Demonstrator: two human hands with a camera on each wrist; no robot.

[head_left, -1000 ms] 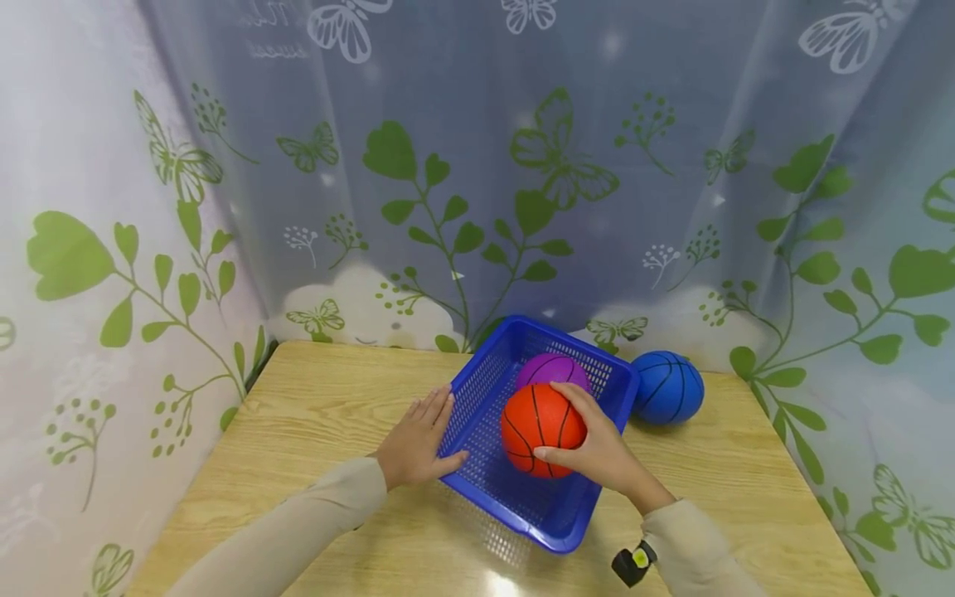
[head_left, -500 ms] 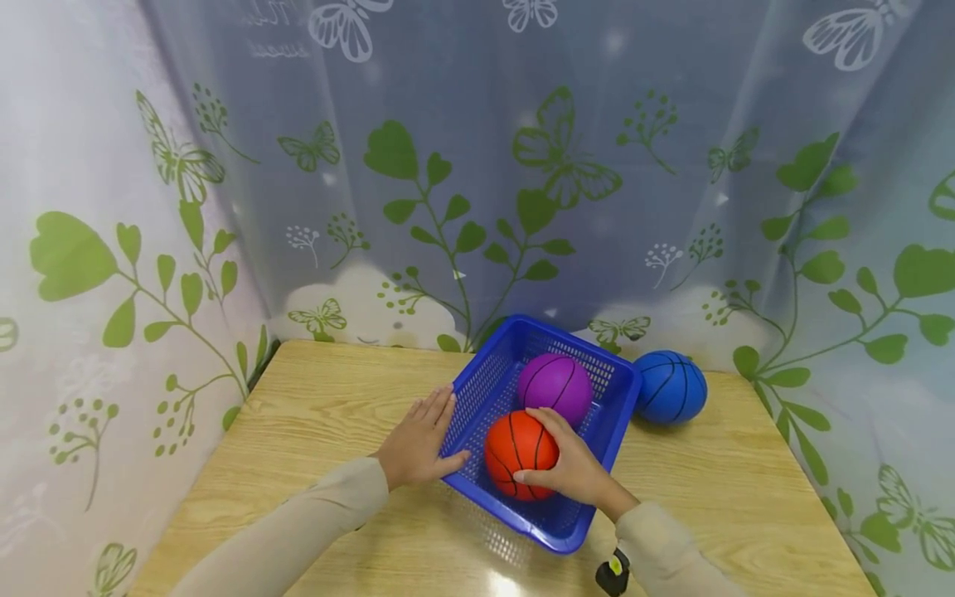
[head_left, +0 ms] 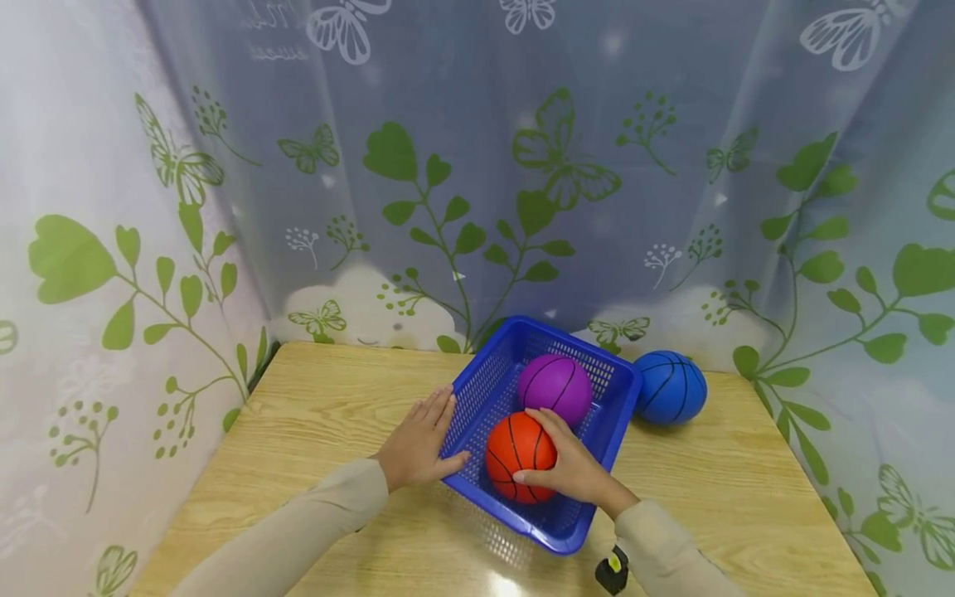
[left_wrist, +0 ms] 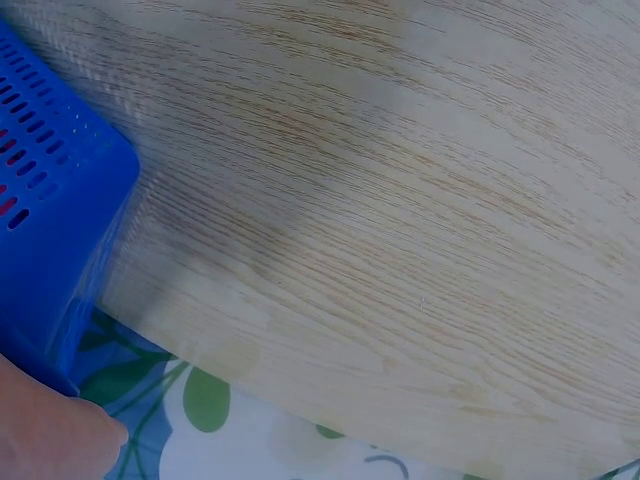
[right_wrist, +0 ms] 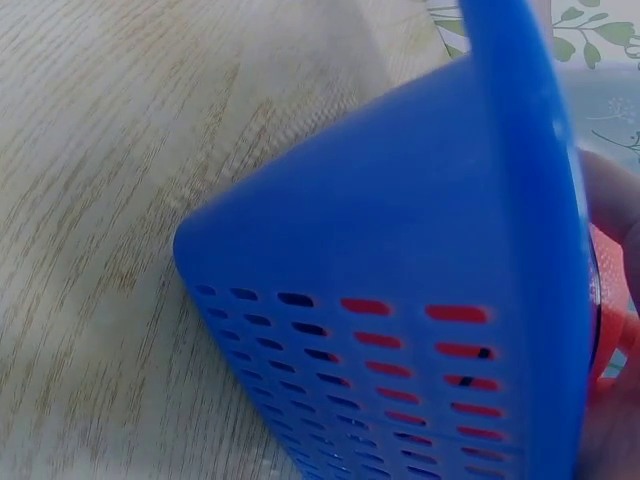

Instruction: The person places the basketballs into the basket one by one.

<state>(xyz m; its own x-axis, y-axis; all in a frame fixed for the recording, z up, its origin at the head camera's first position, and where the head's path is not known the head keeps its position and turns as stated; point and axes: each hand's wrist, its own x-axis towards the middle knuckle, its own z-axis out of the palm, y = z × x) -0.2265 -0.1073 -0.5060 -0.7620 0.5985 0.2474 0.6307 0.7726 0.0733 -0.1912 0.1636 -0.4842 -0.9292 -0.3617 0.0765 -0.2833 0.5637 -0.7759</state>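
A blue perforated basket (head_left: 477,390) stands on the wooden table (head_left: 328,414). In it lie a purple ball (head_left: 555,387) at the far end and an orange ball (head_left: 516,454) nearer me. My right hand (head_left: 570,466) grips the orange ball from its right side, inside the basket. My left hand (head_left: 418,444) lies flat with straight fingers against the basket's left wall, thumb on the rim. The right wrist view shows the basket's outer wall (right_wrist: 400,330) close up, orange showing through its slots. The left wrist view shows a basket corner (left_wrist: 50,220) and bare table.
A blue ball (head_left: 669,387) sits on the table just right of the basket, near the back edge. Curtains printed with green leaves and butterflies close in the table at the back and both sides. The table's left half is bare wood.
My right hand has lowered the orange ball down and to the left into the basket, uncovering the purple ball behind it. The left hand has stayed in place.
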